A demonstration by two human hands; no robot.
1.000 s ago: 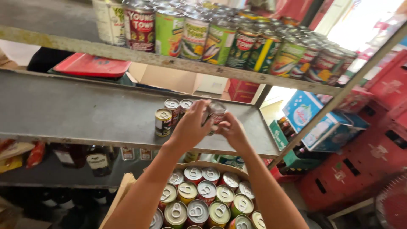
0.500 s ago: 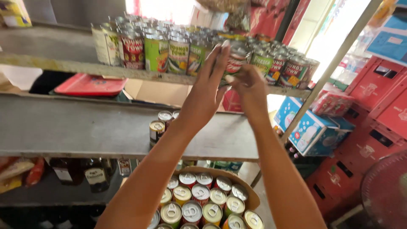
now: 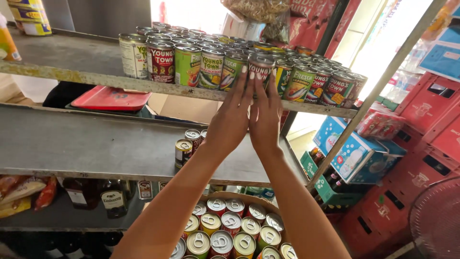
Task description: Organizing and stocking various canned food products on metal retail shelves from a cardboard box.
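Left hand (image 3: 233, 117) and right hand (image 3: 265, 115), fingers nearly straight, press a can (image 3: 261, 68) between them at the shelf (image 3: 72, 72) edge, aligning it with the row.

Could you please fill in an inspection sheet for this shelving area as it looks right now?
Surface: grey metal top shelf, worn front edge; middle shelf below.
Job's things: one can at the shelf edge, in a packed row of tins.
Clutter: three small tins on the middle shelf; box of cans below; red tray.
Grippers: left hand and right hand both on the can, fingers upward.
Cables: nothing seen.
Surroundings: red crates, blue carton, bottles.
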